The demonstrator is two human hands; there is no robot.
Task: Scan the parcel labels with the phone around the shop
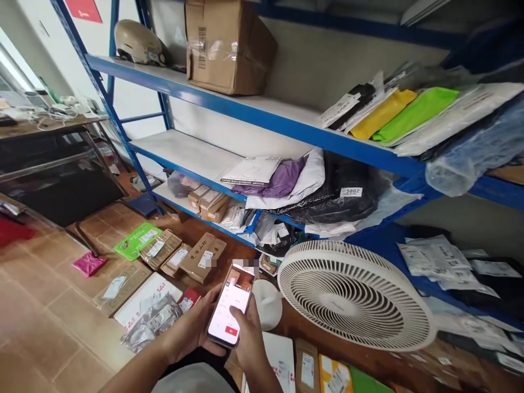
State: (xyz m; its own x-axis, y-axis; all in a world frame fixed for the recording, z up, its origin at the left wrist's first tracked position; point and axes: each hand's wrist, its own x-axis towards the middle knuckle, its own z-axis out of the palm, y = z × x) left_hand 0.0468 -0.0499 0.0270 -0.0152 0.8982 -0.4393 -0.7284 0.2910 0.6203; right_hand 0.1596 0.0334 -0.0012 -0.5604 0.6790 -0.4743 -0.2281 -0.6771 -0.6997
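Observation:
Both hands hold a smartphone [227, 311] upright, its bright screen facing me. My left hand [196, 322] wraps round the phone's left side and lower edge. From the right, my right hand [249, 333] grips the phone's side while its thumb lies over the lit screen. A red button shows low on the screen; the smaller text is too fine to read. Beyond the phone, on the floor, lie a brown cardboard box [203, 256] with a label and a smaller carton [176, 259]. A grey plastic parcel [153, 322] lies left of my left forearm.
A white fan [354, 297] stands close on my right. Behind it, a blue shelving rack [213, 103] bears a large carton [225, 49], a helmet [139, 41] and many bagged parcels. More parcels, including a green one [137, 240] and a pink one [89, 264], lie on the tiled floor.

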